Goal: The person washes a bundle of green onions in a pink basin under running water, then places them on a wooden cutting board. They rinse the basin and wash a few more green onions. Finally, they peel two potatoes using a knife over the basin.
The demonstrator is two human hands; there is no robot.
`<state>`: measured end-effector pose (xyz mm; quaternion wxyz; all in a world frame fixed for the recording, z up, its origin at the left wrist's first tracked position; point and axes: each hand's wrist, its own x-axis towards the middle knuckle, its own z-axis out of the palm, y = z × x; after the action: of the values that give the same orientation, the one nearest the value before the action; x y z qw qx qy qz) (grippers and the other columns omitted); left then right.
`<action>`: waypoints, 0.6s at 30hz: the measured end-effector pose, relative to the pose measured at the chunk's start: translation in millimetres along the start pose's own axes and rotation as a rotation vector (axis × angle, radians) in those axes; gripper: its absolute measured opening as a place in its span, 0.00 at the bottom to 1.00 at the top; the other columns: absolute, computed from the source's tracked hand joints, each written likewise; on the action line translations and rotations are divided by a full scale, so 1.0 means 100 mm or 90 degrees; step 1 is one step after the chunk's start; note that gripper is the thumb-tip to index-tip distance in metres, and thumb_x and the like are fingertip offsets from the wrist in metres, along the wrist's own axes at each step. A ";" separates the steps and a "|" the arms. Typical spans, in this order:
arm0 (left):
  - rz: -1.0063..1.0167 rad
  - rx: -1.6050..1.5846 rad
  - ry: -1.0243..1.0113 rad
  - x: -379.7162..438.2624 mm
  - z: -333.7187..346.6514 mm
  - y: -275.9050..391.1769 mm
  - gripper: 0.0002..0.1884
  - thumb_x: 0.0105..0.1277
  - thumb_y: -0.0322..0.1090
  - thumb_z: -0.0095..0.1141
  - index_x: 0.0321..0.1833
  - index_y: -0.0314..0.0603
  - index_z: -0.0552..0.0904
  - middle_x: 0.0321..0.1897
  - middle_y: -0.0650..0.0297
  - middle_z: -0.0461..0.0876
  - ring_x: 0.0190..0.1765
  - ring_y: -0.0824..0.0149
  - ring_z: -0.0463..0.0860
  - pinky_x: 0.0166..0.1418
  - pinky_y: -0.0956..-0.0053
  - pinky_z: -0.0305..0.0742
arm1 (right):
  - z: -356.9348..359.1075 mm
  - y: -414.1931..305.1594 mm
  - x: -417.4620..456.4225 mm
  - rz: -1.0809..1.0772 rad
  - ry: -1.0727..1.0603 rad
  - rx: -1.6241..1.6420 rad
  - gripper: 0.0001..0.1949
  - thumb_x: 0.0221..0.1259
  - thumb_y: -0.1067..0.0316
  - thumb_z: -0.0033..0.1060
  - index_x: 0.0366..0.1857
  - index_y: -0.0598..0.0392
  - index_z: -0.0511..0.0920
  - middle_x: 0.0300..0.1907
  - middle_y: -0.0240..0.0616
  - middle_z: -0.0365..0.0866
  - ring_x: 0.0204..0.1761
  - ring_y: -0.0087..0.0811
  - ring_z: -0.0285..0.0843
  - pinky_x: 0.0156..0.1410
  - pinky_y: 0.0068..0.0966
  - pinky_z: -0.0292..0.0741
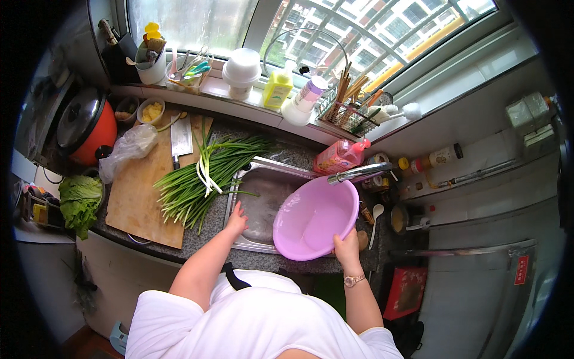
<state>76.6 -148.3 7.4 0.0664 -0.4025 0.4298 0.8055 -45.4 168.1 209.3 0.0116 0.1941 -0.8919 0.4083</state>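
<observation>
My right hand [346, 246] grips the near right rim of a pink plastic basin [316, 217]. The basin is tilted over the right part of a stainless steel sink [264, 190], below a chrome faucet [358, 172]. My left hand [236, 221] holds nothing and has its fingers apart at the sink's left rim. Just beyond it lies a large heap of green garlic chives or scallions [210, 175], partly on a wooden cutting board [139, 197] and partly on the granite counter. One green stalk hangs over the sink's edge. The sink's bottom looks wet.
On the board lie a cleaver [181, 137] and a clear plastic bag [130, 148]. Leafy lettuce [80, 199] and a red pot [92, 130] stand at the left. A pink soap bottle [338, 155] is behind the basin, a white spoon [376, 224] to its right. Bottles and a chopstick rack [345, 110] line the windowsill.
</observation>
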 end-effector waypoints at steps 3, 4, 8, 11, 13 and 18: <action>0.024 0.024 0.031 0.04 -0.11 -0.08 0.36 0.70 0.22 0.45 0.79 0.59 0.54 0.77 0.58 0.58 0.66 0.56 0.72 0.55 0.53 0.77 | -0.01 -0.93 0.14 0.138 -0.044 0.073 0.15 0.59 0.75 0.55 0.49 0.66 0.74 0.36 0.41 0.82 0.28 0.27 0.81 0.32 0.24 0.78; 0.041 0.061 0.038 0.09 -0.14 -0.15 0.33 0.71 0.25 0.47 0.78 0.55 0.57 0.74 0.57 0.62 0.63 0.57 0.75 0.53 0.55 0.79 | -0.03 -0.93 0.14 0.190 -0.055 0.121 0.15 0.60 0.74 0.56 0.50 0.66 0.73 0.37 0.42 0.82 0.27 0.27 0.81 0.29 0.24 0.77; 0.010 0.312 0.061 0.06 0.02 -0.10 0.26 0.72 0.38 0.53 0.70 0.36 0.69 0.57 0.53 0.80 0.45 0.60 0.85 0.43 0.64 0.82 | -0.25 -0.49 0.05 0.389 -0.096 0.333 0.11 0.67 0.72 0.54 0.49 0.63 0.74 0.34 0.37 0.81 0.24 0.24 0.77 0.27 0.20 0.73; -0.081 0.135 -0.087 -0.15 0.11 0.16 0.22 0.69 0.41 0.57 0.60 0.33 0.77 0.41 0.56 0.85 0.34 0.63 0.84 0.35 0.69 0.81 | -0.25 0.00 -0.20 0.500 -0.091 0.496 0.10 0.70 0.71 0.52 0.51 0.60 0.76 0.37 0.33 0.82 0.32 0.24 0.79 0.34 0.20 0.76; -0.022 0.122 -0.092 -0.32 0.07 0.46 0.18 0.67 0.36 0.56 0.56 0.34 0.78 0.38 0.58 0.84 0.32 0.65 0.83 0.33 0.70 0.80 | -0.12 0.13 -0.37 0.512 -0.073 0.578 0.12 0.70 0.70 0.53 0.54 0.58 0.75 0.45 0.35 0.83 0.42 0.28 0.82 0.45 0.25 0.81; 0.141 0.060 0.022 -0.86 0.25 1.19 0.12 0.61 0.26 0.54 0.46 0.38 0.70 0.30 0.65 0.76 0.26 0.72 0.74 0.28 0.75 0.71 | 0.43 0.60 -0.62 0.556 -0.206 0.690 0.14 0.73 0.67 0.51 0.57 0.60 0.74 0.52 0.38 0.81 0.53 0.31 0.81 0.59 0.32 0.80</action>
<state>65.1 -182.8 151.9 -0.0115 -0.3626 0.5102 0.7798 -3.7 192.8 126.5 -0.3834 -0.1440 -0.5503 0.7276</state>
